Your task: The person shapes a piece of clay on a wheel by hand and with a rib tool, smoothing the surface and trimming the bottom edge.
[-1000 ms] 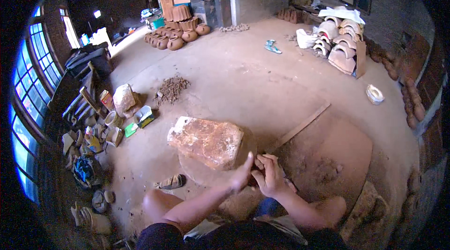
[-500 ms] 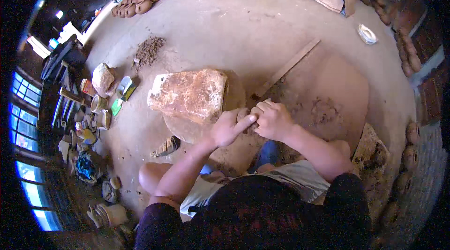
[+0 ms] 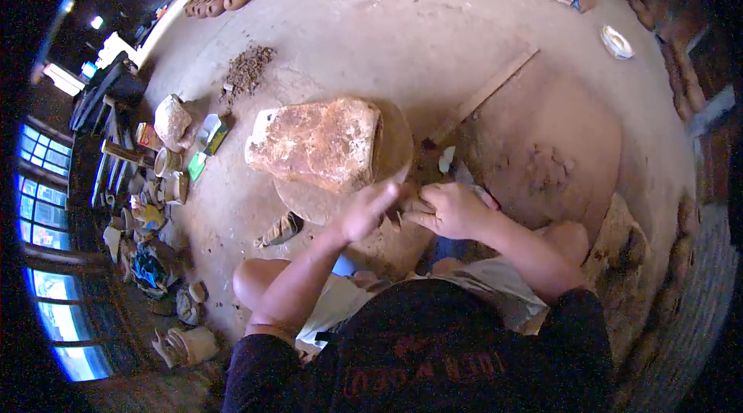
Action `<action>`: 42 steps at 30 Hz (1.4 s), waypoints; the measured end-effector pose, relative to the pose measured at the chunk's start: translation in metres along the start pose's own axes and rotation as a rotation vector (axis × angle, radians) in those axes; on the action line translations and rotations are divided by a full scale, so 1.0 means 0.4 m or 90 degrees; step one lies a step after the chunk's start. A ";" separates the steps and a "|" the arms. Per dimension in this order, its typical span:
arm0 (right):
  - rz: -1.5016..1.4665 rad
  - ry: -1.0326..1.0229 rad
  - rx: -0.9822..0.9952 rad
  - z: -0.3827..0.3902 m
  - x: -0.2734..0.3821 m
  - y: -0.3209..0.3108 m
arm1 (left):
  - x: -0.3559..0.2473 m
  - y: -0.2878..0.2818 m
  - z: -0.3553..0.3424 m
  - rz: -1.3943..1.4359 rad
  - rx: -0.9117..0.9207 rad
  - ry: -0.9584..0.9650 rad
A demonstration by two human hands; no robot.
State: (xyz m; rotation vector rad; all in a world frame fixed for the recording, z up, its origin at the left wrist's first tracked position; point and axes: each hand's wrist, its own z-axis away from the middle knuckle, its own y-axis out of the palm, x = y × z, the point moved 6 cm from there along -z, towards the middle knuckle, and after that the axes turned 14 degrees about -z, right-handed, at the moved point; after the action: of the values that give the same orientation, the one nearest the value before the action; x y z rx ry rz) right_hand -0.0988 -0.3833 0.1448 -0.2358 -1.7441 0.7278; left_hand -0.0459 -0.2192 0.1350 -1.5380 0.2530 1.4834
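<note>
My left hand is in front of the near right corner of a large whitish-brown block, its thumb raised and its fingers blurred. Close by on the right, my right hand has its fingers bent inward toward the left hand. Between them shows a small dark brown piece, which looks like clay. It is partly hidden by the fingers. The block rests on a round, dusty disc. Just beyond my right hand stands a small pale, flat piece, its kind unclear.
A long wooden strip lies on the floor beyond my right hand, beside crumbs of clay. Brown crumbs are heaped at far left. Pots and containers crowd the left side. A white ring-shaped object lies far right.
My hands, which were pressed together around a brown lump, have drawn slightly apart and lower. The left thumb has lifted. The view has shifted a little.
</note>
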 end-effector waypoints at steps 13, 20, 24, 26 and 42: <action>0.144 -0.193 -0.054 -0.028 0.059 -0.015 | 0.014 -0.008 -0.030 -0.171 0.058 -0.260; 0.166 -0.227 0.006 -0.022 0.049 0.043 | 0.074 0.004 -0.034 -0.285 0.056 -0.164; 0.046 -0.079 -0.164 -0.014 0.022 0.030 | -0.006 -0.005 -0.028 -0.424 -0.027 -0.099; -0.006 -0.035 -0.179 -0.024 0.019 0.044 | 0.031 0.006 -0.022 -0.243 0.038 -0.134; 0.006 -0.175 -0.898 0.131 0.239 -0.504 | 0.156 -0.165 0.136 0.378 -0.349 -0.113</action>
State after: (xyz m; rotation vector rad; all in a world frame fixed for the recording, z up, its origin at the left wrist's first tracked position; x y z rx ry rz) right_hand -0.1342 -0.5112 0.3317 -1.1129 -2.2440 -0.6244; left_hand -0.0206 -0.1172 0.1227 -1.8314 0.2179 2.2872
